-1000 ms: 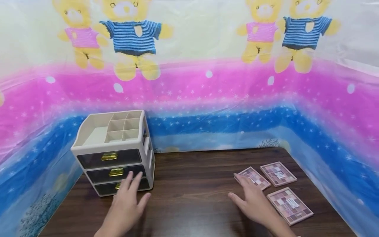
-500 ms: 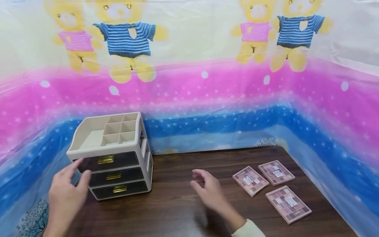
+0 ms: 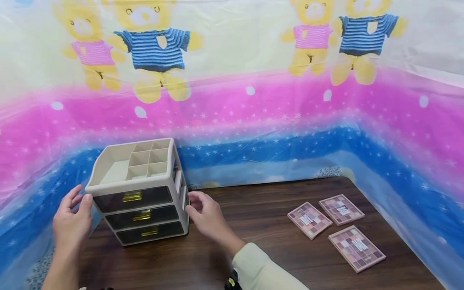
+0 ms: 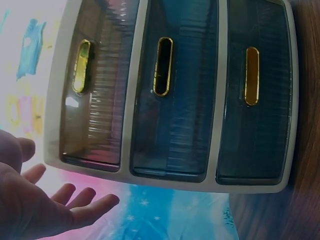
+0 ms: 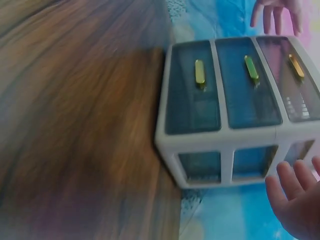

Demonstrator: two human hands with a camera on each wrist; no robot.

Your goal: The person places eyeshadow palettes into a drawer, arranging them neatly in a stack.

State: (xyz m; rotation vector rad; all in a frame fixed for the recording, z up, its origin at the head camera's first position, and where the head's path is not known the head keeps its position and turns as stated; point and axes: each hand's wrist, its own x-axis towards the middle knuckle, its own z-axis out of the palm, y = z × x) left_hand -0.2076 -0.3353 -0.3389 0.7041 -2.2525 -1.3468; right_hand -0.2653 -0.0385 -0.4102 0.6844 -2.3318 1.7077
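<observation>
A cream drawer organizer stands at the table's left side, its three dark see-through drawers closed and fitted with gold handles. Its top tray is divided into compartments. My left hand is at the organizer's left front corner, fingers loosely spread with nothing in them; the left wrist view shows the fingers just beside the frame. On the opposite side, my right hand is close to the organizer's right wall, fingertips right at it. In the right wrist view the right hand's fingers are relaxed and slightly bent, holding nothing.
Three pinkish makeup palettes lie flat on the right of the dark wooden table: a left one, a rear one and a front one. A cloth backdrop with printed bears rises behind the table and along its sides.
My right hand has moved left from the palettes to the organizer's right side. My left hand has gone from in front of the drawers to the left corner. Organizer and palettes stay put.
</observation>
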